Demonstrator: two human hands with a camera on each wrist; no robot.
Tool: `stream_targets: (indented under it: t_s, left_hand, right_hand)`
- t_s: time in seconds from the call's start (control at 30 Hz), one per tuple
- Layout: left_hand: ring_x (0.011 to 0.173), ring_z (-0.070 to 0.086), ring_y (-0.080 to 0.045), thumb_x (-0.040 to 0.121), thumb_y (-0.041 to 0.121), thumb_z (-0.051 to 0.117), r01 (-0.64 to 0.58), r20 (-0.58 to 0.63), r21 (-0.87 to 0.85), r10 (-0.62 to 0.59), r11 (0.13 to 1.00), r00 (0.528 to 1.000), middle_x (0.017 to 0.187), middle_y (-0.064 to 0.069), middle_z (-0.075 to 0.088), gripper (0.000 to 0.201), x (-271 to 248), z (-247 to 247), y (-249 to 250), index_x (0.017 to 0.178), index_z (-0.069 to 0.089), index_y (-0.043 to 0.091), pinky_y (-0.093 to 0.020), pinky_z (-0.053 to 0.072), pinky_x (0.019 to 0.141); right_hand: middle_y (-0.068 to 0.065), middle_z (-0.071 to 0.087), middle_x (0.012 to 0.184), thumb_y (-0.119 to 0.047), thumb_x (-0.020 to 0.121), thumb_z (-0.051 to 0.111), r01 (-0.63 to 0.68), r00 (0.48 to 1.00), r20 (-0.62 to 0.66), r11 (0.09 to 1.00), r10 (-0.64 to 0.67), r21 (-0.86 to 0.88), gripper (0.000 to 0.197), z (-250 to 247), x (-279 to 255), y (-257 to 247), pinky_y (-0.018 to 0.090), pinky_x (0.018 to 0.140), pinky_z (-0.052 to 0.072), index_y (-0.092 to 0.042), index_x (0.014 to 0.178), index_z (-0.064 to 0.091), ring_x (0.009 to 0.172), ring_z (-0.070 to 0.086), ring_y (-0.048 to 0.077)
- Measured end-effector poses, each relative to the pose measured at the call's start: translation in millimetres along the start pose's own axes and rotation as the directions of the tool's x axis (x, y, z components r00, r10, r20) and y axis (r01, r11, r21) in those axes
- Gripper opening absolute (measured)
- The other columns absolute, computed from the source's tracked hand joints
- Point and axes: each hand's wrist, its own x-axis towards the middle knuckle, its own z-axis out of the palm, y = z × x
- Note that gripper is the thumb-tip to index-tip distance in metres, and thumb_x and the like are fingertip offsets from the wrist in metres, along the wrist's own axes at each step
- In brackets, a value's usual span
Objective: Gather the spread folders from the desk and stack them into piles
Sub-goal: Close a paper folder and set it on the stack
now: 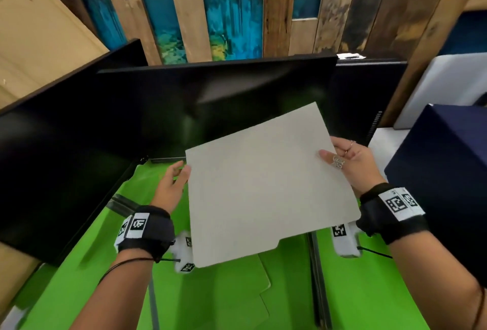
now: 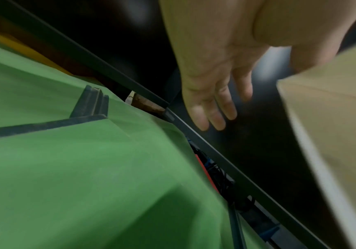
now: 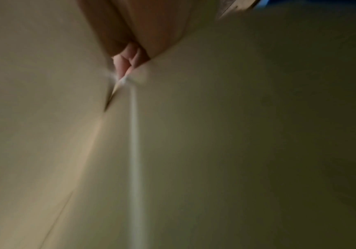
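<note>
While airborne, folder point(image 1: 266, 184) pinched in right hand point(image 1: 350, 161).

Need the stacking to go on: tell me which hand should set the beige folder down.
Right hand: it grips the beige folder. The left hand has straight fingers at its edge.

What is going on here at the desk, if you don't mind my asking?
A person is holding a flat grey-beige paper folder in the air above the bright green desk covering. The right hand pinches its right edge, while the left hand rests open-fingered at its left edge. Green folders lie on the desk below, in front of black monitors.
</note>
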Motion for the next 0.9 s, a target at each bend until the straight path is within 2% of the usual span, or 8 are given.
stream_targets:
  t_s: [0.27, 0.33, 0.4, 0.5, 0.57, 0.7, 0.8, 0.9]
  left_hand:
    - [0.094, 0.056, -0.02, 0.092, 0.009, 0.051, -0.084, -0.104, 0.016, 0.085, 0.996, 0.991, 0.111, -0.01, 0.058, 0.027, 9, -13, 15, 0.119, 0.055, 0.007, -0.024, 0.041, 0.08]
    - [0.103, 0.058, -0.026, 0.096, 0.025, 0.044, 0.046, 0.016, -0.225, -0.043, 0.973, 0.999, 0.125, -0.009, 0.056, 0.023, 6, -7, 32, 0.114, 0.055, 0.016, -0.035, 0.042, 0.092]
    - [0.102, 0.059, -0.031, 0.095, 0.05, 0.032, 0.268, 0.269, -0.355, -0.176, 0.896, 0.947, 0.137, -0.013, 0.048, 0.05, 2, 6, 50, 0.131, 0.043, 0.017, -0.044, 0.043, 0.093]
    - [0.102, 0.06, -0.043, 0.081, 0.074, 0.028, 0.513, 0.486, -0.373, -0.309, 0.773, 0.818, 0.14, -0.019, 0.041, 0.083, -1, 26, 64, 0.143, 0.022, 0.019, -0.047, 0.051, 0.083]
    - [0.089, 0.069, -0.036, 0.08, 0.075, 0.03, 0.505, 0.511, -0.387, -0.276, 0.772, 0.814, 0.127, -0.017, 0.05, 0.078, -3, 33, 67, 0.134, 0.032, 0.019, -0.039, 0.058, 0.07]
    - [0.049, 0.065, -0.015, 0.08, 0.026, 0.052, 0.411, 0.511, -0.315, -0.212, 0.855, 0.833, 0.07, -0.009, 0.066, 0.023, 0, 26, 66, 0.085, 0.061, 0.006, -0.018, 0.051, 0.052]
    - [0.068, 0.07, -0.017, 0.064, 0.003, 0.053, 0.287, 0.56, -0.278, -0.088, 0.917, 0.824, 0.09, -0.01, 0.07, 0.04, 7, 19, 58, 0.104, 0.058, 0.007, -0.026, 0.056, 0.064]
    - [0.076, 0.071, -0.012, 0.082, -0.011, 0.052, 0.228, 0.57, -0.208, -0.072, 0.951, 0.819, 0.098, -0.002, 0.07, 0.038, 3, 21, 49, 0.113, 0.053, 0.011, -0.026, 0.059, 0.068]
  right_hand:
    - [-0.002, 0.074, 0.097, -0.026, 0.066, 0.073, 0.129, 0.978, -0.162, 0.991, -0.13, -0.018, 0.039, -16, -8, -5, 0.025, 0.077, 0.056, -0.02, 0.105, 0.07, 0.086, 0.07, 0.013]
    - [-0.009, 0.074, 0.095, -0.009, 0.079, 0.064, 0.142, 0.985, -0.09, 0.988, -0.147, -0.065, 0.029, 3, -15, -4, 0.021, 0.081, 0.055, -0.019, 0.106, 0.069, 0.086, 0.068, 0.006]
    - [-0.012, 0.071, 0.099, 0.002, 0.085, 0.059, 0.176, 0.984, 0.002, 0.963, -0.18, -0.203, 0.029, 28, -25, 0, 0.017, 0.082, 0.051, -0.014, 0.108, 0.066, 0.086, 0.064, -0.007]
    - [-0.017, 0.063, 0.106, -0.001, 0.085, 0.062, 0.322, 0.941, 0.244, 0.846, -0.236, -0.424, 0.032, 65, -41, 1, 0.006, 0.078, 0.048, -0.012, 0.115, 0.058, 0.089, 0.057, -0.021]
    - [-0.02, 0.06, 0.114, -0.015, 0.085, 0.065, 0.428, 0.872, 0.443, 0.766, -0.209, -0.48, 0.036, 83, -51, 0, 0.007, 0.088, 0.047, -0.019, 0.12, 0.054, 0.098, 0.055, -0.02]
    - [-0.004, 0.065, 0.119, -0.047, 0.083, 0.062, 0.312, 0.813, 0.582, 0.833, 0.015, -0.457, 0.049, 86, -52, 8, 0.012, 0.099, 0.042, -0.013, 0.118, 0.065, 0.109, 0.059, -0.002]
    - [-0.003, 0.059, 0.125, -0.058, 0.085, 0.049, 0.109, 0.876, 0.446, 0.826, 0.182, -0.552, 0.058, 70, -38, 32, 0.018, 0.108, 0.034, -0.014, 0.12, 0.064, 0.12, 0.05, 0.003]
    - [0.01, 0.045, 0.142, -0.039, 0.095, 0.046, -0.096, 0.927, 0.123, 0.543, 0.353, -0.834, 0.052, 49, -24, 61, 0.027, 0.111, 0.028, -0.005, 0.135, 0.045, 0.133, 0.039, 0.021]
